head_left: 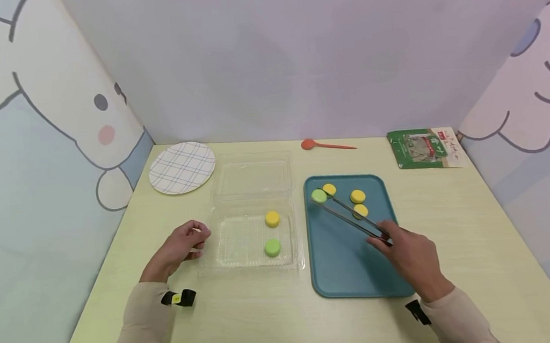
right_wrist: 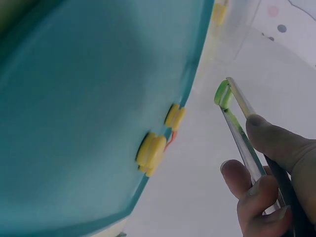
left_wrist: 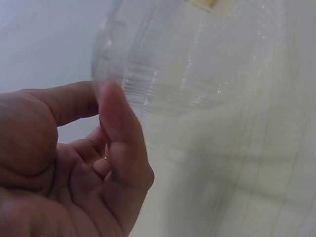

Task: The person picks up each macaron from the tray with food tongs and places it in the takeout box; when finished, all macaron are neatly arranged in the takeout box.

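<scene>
Right hand [head_left: 411, 255] grips the tongs [head_left: 351, 222], green macaron [head_left: 319, 196] between their tips, over the tray [head_left: 340, 263]; left hand [head_left: 179, 249] pinches the box's [head_left: 242, 241] edge. Looks light, probably brittle: gentle squeeze, around the middle!

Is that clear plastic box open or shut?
The box is open: its lid lies flipped back on the far side, leaving the yellow macaron and green macaron inside uncovered.

Looks like shiny metal for the tongs [right_wrist: 243, 142] in the right hand [head_left: 412, 255], smooth, glossy clear plastic for the container [head_left: 241, 238] at the left hand [head_left: 181, 246]
</scene>
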Demonstrator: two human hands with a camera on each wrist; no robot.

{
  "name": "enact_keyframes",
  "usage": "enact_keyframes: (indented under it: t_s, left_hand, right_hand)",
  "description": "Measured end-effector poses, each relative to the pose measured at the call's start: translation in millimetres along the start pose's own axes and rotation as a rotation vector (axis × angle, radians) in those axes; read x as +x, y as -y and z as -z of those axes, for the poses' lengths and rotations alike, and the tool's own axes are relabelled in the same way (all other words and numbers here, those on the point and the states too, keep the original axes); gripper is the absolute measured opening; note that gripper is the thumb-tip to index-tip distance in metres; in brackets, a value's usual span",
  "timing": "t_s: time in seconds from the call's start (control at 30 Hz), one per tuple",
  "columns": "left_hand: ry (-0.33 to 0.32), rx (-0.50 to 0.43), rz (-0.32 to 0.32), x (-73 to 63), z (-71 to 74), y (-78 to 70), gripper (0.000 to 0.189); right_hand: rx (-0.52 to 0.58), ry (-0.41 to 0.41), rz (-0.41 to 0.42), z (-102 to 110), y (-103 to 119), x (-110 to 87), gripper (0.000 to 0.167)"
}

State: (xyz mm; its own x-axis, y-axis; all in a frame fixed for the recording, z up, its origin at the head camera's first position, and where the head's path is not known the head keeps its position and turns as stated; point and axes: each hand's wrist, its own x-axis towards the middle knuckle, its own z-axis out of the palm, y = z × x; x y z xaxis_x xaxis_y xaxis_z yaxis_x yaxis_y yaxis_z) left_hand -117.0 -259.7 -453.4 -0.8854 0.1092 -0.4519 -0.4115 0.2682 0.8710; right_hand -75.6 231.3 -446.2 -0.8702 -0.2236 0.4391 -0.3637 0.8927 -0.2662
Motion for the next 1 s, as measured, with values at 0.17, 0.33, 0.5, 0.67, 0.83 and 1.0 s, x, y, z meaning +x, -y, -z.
enact_keyframes:
  t_s: [0.17,0.33,0.5,0.67,0.83,1.0]
  left_hand:
    - [-0.001,-0.004,-0.002,0.2,1.1,1.4,0.020]
    - [-0.008,-0.002,-0.001,0.7,1.4,3.5,0.020]
    - [-0.009,0.008,0.009,3.1,-0.8,1.7,0.019]
    - [-0.009,0.026,0.003,5.4,-3.4,-2.9,0.021]
    - [-0.017,0.042,0.015,4.5,-3.5,-4.8,0.021]
    - [-0.027,0.043,0.025,-0.4,-2.7,-3.6,0.023]
  right_hand:
    - [0.019,-0.003,0.033,-1.7,8.2,7.1,0.065]
    - [0.029,-0.019,0.079,-5.0,13.9,13.4,0.065]
    - [0.027,-0.039,0.118,-6.7,18.3,16.3,0.064]
    - [0.047,-0.036,0.126,-8.7,22.8,18.1,0.066]
    - [0.078,0.002,0.140,-13.6,29.4,20.9,0.067]
    - [0.091,0.023,0.194,-18.9,36.9,25.2,0.064]
